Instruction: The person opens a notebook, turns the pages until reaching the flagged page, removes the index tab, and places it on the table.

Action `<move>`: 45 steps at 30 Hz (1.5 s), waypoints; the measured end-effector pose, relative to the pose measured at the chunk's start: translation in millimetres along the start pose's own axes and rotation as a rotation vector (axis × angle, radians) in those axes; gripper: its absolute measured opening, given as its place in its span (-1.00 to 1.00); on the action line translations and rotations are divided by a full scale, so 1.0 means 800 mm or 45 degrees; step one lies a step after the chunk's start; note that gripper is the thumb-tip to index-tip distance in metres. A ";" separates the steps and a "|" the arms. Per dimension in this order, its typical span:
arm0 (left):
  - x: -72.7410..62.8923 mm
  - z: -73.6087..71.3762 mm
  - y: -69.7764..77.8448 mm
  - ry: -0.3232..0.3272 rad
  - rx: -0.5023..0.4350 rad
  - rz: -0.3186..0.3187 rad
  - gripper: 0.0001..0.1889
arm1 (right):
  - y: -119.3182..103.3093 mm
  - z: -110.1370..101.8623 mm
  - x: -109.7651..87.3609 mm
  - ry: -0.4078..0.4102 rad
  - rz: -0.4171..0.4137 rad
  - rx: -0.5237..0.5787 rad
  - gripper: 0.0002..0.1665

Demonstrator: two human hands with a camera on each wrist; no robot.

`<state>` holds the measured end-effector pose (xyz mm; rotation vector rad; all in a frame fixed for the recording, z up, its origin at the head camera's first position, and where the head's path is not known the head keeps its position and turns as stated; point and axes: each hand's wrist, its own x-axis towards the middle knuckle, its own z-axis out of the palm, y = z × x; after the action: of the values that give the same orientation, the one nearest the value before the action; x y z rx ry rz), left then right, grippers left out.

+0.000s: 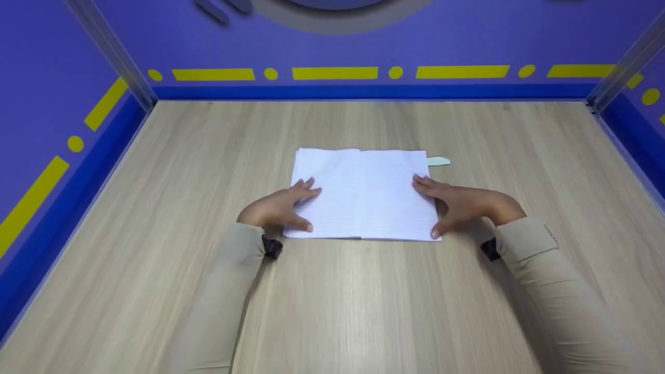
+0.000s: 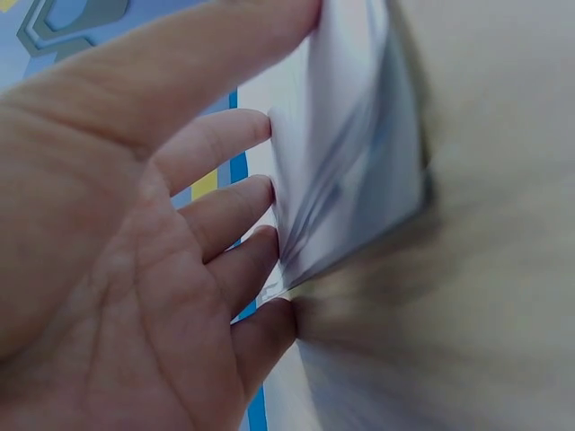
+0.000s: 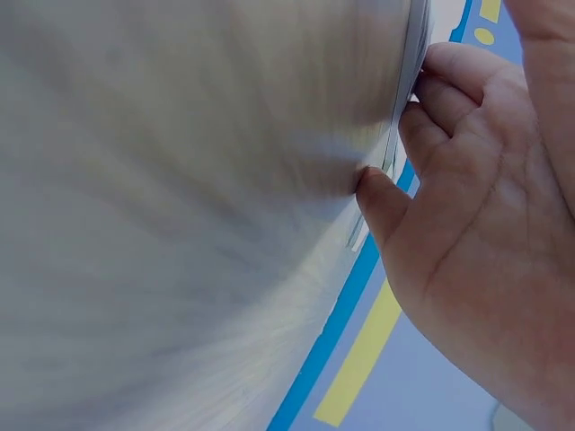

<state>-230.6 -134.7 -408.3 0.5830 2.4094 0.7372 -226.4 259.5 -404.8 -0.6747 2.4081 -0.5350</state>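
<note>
L hand (image 1: 282,204) + R hand (image 1: 460,202) block nbk (image 1: 384,197) sides | room: tbl (image 1: 363,301) nearside | back: wall (image 1: 332,49)

Notebook (image 1: 361,200) between left hand (image 1: 279,205) and right hand (image 1: 461,202): smooth matt paper. Tabletop (image 1: 374,306) beneath both: wood-grained, faint sheen. Sleeve (image 1: 540,265) behind right hand: matt cloth. Small tab (image 1: 439,161) beyond: perhaps paper.

One bench (image 1: 363,311). One open notebook (image 1: 361,195), two facing pages (image 1: 389,202). One pale green strip (image 1: 438,161). Two hands: one left hand (image 1: 281,204), one right hand (image 1: 462,202). Two sleeves (image 1: 223,296), two black wrist devices (image 1: 272,248). Three walls around me. Far wall (image 1: 467,41): four yellow bars (image 1: 335,73), four yellow dots (image 1: 270,74). Left wall (image 1: 41,78): two yellow bars, one yellow dot in view. Two metal corner posts (image 1: 110,47).
</note>
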 end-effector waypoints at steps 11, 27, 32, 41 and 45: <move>-0.002 -0.001 0.001 0.006 -0.004 0.013 -0.06 | 0.001 -0.001 0.000 0.012 -0.019 0.013 0.39; -0.001 0.000 0.002 0.019 -0.005 -0.004 -0.05 | -0.001 -0.002 0.001 0.056 0.006 -0.007 0.27; -0.001 -0.001 0.003 0.020 0.017 -0.002 -0.05 | 0.001 -0.002 0.002 0.058 -0.007 -0.006 0.26; -0.002 0.001 0.013 0.010 0.039 -0.039 -0.06 | 0.003 -0.001 0.003 0.044 -0.048 0.008 0.24; -0.004 0.001 0.023 0.024 0.086 -0.024 -0.10 | 0.004 -0.001 0.002 0.049 -0.040 0.004 0.24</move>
<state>-223.3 -121.8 -396.6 0.5814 2.4615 0.6585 -228.9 261.1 -406.7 -0.7078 2.4356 -0.5701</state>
